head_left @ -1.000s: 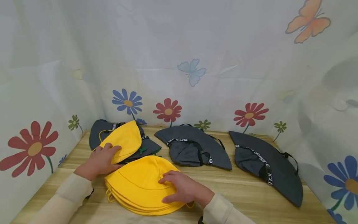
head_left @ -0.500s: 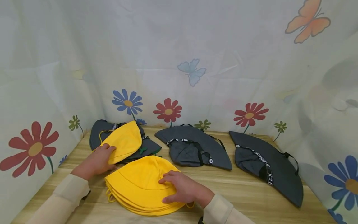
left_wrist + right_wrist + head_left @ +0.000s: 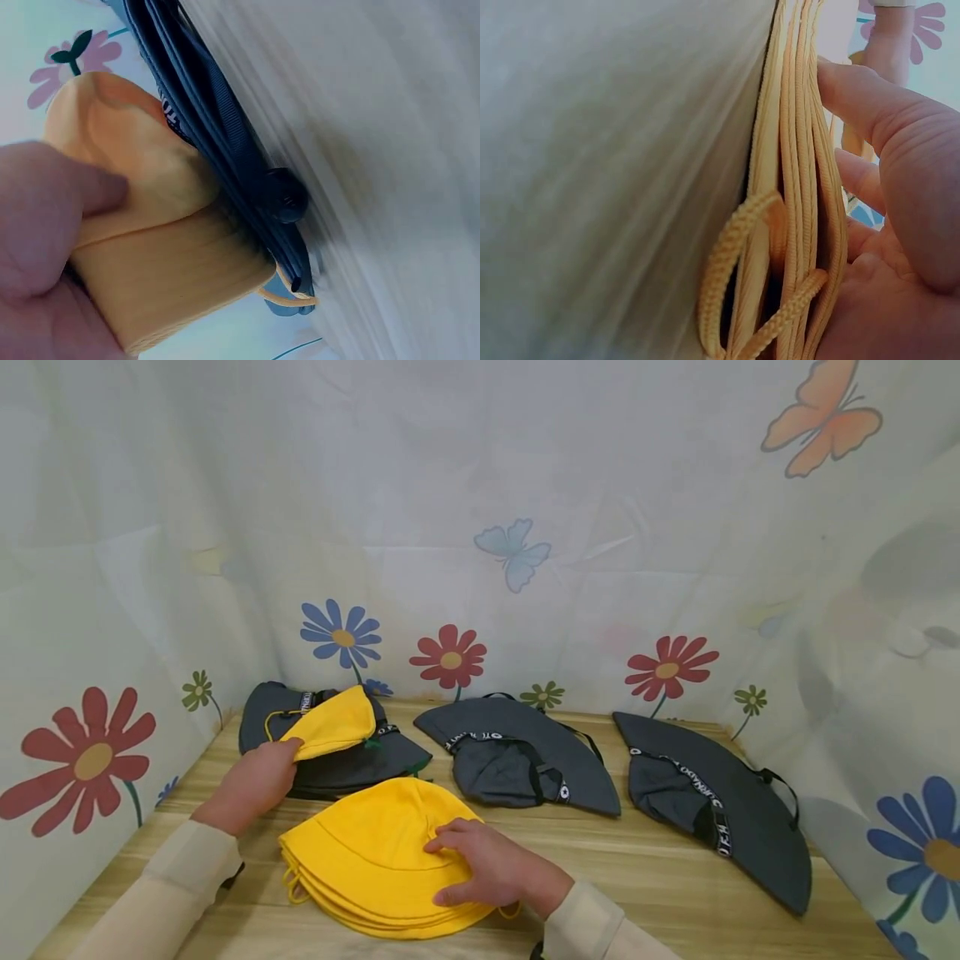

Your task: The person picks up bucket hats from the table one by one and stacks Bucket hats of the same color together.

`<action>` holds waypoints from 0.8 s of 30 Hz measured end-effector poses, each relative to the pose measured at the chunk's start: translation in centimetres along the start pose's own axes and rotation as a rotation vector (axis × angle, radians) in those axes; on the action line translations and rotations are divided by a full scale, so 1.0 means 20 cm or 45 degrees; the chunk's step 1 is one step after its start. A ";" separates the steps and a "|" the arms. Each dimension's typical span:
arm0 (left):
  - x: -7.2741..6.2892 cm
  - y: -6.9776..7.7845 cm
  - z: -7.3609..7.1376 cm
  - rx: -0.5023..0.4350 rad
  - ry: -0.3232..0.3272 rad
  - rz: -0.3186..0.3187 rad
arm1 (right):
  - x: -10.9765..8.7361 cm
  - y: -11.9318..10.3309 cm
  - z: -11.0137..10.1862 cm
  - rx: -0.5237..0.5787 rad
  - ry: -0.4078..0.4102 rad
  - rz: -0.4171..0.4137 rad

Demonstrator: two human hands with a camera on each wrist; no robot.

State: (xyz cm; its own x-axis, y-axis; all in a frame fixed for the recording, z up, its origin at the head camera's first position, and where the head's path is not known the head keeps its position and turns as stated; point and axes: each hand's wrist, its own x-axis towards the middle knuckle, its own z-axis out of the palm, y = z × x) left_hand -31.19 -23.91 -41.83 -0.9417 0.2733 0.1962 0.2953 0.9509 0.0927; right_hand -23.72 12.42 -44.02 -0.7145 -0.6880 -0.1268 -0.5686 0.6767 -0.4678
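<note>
My left hand point(image 3: 258, 777) pinches the near edge of a yellow bucket hat point(image 3: 337, 722), its thumb on top of the cloth in the left wrist view. This hat point(image 3: 172, 262) is bent up and lies against the folded dark grey hats point(image 3: 352, 772) at the back left. A green leaf shape shows beside it. In front, a stack of folded yellow bucket hats point(image 3: 375, 852) lies on the table, cords poking out at its sides. My right hand point(image 3: 491, 864) rests on the right part of that stack with loosely bent fingers; the thumb point(image 3: 862, 97) touches the top hat's brim.
Two more folded dark grey hats, one in the middle point(image 3: 517, 760) and one at the right point(image 3: 712, 802), lie on the wooden table point(image 3: 645, 885) with straps showing. A white curtain point(image 3: 600, 485) printed with flowers and butterflies stands behind and at both sides.
My left hand has gone from lying over the yellow hat to gripping its near edge, which is now raised and folded back, baring more of the grey hats. The right hand has stayed put.
</note>
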 end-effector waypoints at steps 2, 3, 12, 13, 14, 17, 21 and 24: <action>0.01 0.00 -0.01 0.011 0.038 -0.022 | 0.00 0.00 0.00 -0.003 0.002 0.001; 0.02 0.00 -0.02 0.009 0.047 -0.039 | 0.00 0.00 0.00 -0.002 0.003 0.001; 0.06 0.02 -0.15 -0.123 0.270 -0.170 | 0.00 -0.01 0.00 0.001 -0.008 0.004; 0.06 0.03 -0.17 -0.137 0.308 -0.166 | 0.00 -0.01 0.00 0.001 -0.010 0.003; 0.07 0.05 -0.20 -0.152 0.336 -0.166 | 0.00 -0.01 0.00 0.002 -0.010 0.001; 0.08 0.11 -0.29 -0.223 0.377 -0.171 | -0.01 -0.01 -0.01 0.003 -0.006 -0.010; 0.10 0.21 -0.44 -0.318 0.349 -0.163 | -0.01 -0.02 -0.01 0.004 -0.004 -0.014; 0.12 0.30 -0.54 -0.365 0.324 -0.132 | -0.01 -0.02 0.00 -0.004 -0.004 -0.010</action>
State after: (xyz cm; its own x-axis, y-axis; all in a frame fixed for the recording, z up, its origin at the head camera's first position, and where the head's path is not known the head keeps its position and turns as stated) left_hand -30.00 -19.04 -30.22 -0.9095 0.0990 0.4038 0.2677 0.8825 0.3866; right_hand -23.45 12.34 -43.77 -0.7089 -0.6940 -0.1262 -0.5752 0.6723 -0.4661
